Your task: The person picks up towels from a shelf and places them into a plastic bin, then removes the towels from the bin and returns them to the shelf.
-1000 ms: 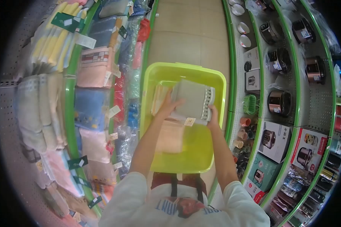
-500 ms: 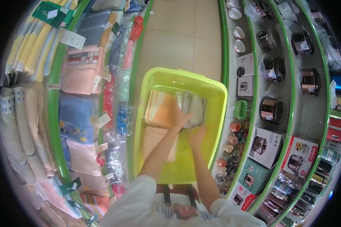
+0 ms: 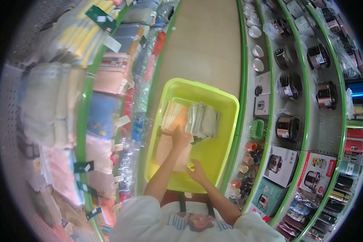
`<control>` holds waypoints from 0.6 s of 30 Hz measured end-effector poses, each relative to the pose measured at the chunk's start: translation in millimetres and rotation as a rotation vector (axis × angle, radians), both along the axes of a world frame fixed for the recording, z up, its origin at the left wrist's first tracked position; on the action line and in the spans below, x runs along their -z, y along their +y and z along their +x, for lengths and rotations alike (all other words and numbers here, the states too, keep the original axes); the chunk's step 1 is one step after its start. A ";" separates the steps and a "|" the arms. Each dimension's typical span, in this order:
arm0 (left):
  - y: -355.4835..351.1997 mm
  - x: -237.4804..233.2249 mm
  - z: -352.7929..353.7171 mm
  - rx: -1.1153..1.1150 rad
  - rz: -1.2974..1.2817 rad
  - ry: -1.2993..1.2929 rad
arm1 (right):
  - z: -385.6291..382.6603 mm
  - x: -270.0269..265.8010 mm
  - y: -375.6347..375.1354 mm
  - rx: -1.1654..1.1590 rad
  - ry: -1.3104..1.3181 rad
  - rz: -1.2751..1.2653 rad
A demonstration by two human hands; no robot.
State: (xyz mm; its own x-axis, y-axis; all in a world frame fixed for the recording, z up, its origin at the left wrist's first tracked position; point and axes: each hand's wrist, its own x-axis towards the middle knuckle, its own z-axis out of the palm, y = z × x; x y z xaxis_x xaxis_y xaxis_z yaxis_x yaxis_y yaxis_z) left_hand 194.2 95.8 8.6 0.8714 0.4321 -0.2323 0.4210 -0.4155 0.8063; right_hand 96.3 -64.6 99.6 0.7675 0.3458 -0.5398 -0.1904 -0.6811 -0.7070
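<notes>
Shop aisle (image 3: 205, 40): pale floor between towel shelves (image 3: 84, 105) and cooker shelves (image 3: 243, 56).
Left hand (image 3: 181, 138): over the orange stack (image 3: 173, 114) and touching the peach stack (image 3: 164, 151) — can't tell whether it grips.
Right hand (image 3: 197, 173): fingers apart, nothing held, just beside the peach stack.
Folded cloth: three stacks, counting the grey stack (image 3: 204, 121) — all already inside; what's left, I can't tell.
Yellow-green tub (image 3: 225, 137): one, around all three.

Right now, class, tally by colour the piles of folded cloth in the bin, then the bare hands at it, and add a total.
Orange pile: 1
Grey pile: 1
Peach pile: 1
Hands, left hand and right hand: 2
Total: 5
</notes>
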 end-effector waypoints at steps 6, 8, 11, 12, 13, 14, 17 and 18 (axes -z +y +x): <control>-20.7 -75.1 -105.5 -0.063 -0.414 -0.078 | -12.0 -13.4 -39.2 -0.173 -0.015 0.087; -21.4 -120.7 -132.2 -0.056 -0.317 -0.109 | -9.7 -20.5 -48.8 -0.267 -0.010 0.111; -25.8 -154.1 -167.8 -0.113 -0.239 -0.112 | -0.7 -24.9 -70.9 -0.346 -0.053 0.146; -25.8 -164.9 -180.4 -0.137 -0.204 -0.107 | 3.2 -21.2 -76.9 -0.377 -0.074 0.156; -25.0 -177.5 -192.3 -0.187 -0.203 -0.092 | 6.4 -20.7 -81.6 -0.411 -0.095 0.165; -24.1 -190.3 -205.7 -0.242 -0.201 -0.077 | 9.6 -20.3 -88.7 -0.434 -0.118 0.167; -14.3 -217.7 -258.5 -0.421 -0.095 -0.226 | 23.8 -23.0 -99.1 -0.520 -0.166 0.171; -9.9 -228.0 -272.2 -0.581 0.112 -0.112 | 28.4 -22.6 -104.1 -0.552 -0.166 0.165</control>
State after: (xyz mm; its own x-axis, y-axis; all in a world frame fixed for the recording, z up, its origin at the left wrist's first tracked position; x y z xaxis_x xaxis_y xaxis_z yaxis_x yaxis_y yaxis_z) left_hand -78.0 85.9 236.6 0.5016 0.8615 -0.0786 0.5197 -0.2276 0.8235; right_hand 124.6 -168.7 122.2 0.5199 0.7863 -0.3338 0.2821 -0.5269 -0.8017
